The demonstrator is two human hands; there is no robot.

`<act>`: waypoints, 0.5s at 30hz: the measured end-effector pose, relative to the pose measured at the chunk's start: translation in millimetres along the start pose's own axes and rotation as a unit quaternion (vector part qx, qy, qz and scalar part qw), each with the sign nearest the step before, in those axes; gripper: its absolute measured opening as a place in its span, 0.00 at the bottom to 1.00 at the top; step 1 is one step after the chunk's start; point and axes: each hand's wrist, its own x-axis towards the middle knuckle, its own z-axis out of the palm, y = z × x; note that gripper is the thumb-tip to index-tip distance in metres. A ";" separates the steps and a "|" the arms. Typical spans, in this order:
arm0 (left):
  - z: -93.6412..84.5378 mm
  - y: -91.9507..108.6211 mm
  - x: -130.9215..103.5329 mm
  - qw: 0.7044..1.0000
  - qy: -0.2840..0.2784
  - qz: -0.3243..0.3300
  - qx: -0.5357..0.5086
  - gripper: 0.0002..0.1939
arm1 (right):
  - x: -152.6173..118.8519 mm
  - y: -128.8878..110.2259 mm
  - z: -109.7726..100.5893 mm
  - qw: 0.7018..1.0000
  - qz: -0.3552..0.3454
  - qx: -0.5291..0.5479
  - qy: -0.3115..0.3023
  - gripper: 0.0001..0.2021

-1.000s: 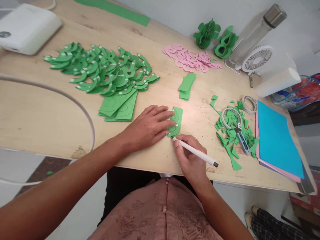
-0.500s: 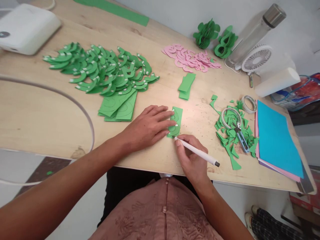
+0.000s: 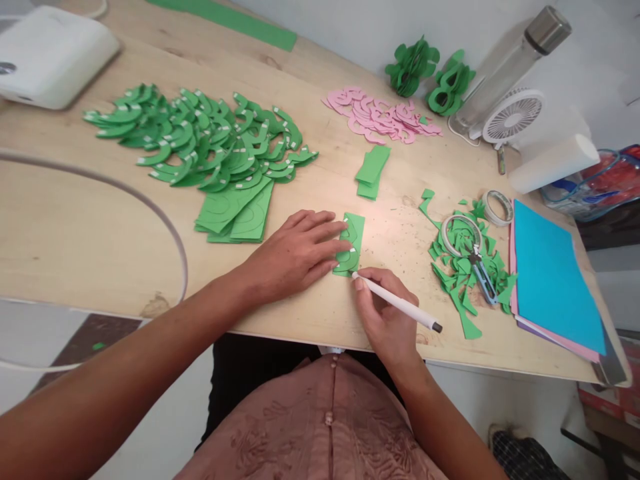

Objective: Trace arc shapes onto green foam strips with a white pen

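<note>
My left hand point(image 3: 301, 252) lies flat, fingers stretched out, with the fingertips pressing on the left side of a small green paper rectangle point(image 3: 355, 230). A curved green cut-out with white tape bits lies on that rectangle, partly under my fingers. My right hand point(image 3: 387, 310) grips a white pen point(image 3: 397, 301) with a dark end cap. The pen's tip touches the rectangle near its lower right corner. Behind my left hand sits a stack of green paper pieces point(image 3: 233, 217) with drawn curves. Two green strips point(image 3: 373, 170) lie beyond the rectangle.
Many taped green cut-outs point(image 3: 210, 140) are heaped at left, near a white box-shaped device point(image 3: 55, 57) and a cable point(image 3: 145, 200). Pink cut-outs point(image 3: 377, 117) lie at the back. Right: green scraps point(image 3: 465, 313) with a tape roll point(image 3: 499, 208) and blue-handled snips point(image 3: 484, 277), coloured sheets point(image 3: 555, 280), a small fan point(image 3: 513, 117).
The pen tip and my right hand have shifted slightly to the right along the lower edge of the green rectangle. My left hand stays in place.
</note>
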 end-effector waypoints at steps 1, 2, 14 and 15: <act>0.0 0.1 -0.1 1.000 0.000 -0.001 0.000 0.16 | 0.1 0.5 -0.1 1.000 0.000 0.000 0.002 0.05; 0.1 0.1 -0.2 1.000 -0.001 -0.001 0.000 0.17 | 0.2 1.0 -0.2 1.000 0.001 0.000 0.003 0.05; 1.1 -0.3 -0.1 1.000 -0.003 -0.006 0.001 0.16 | 0.8 3.4 -0.7 1.000 0.016 0.010 0.008 0.06; 1.2 -0.3 -0.1 1.000 -0.002 -0.004 0.002 0.17 | 1.1 3.5 -0.6 1.000 0.015 0.009 0.009 0.06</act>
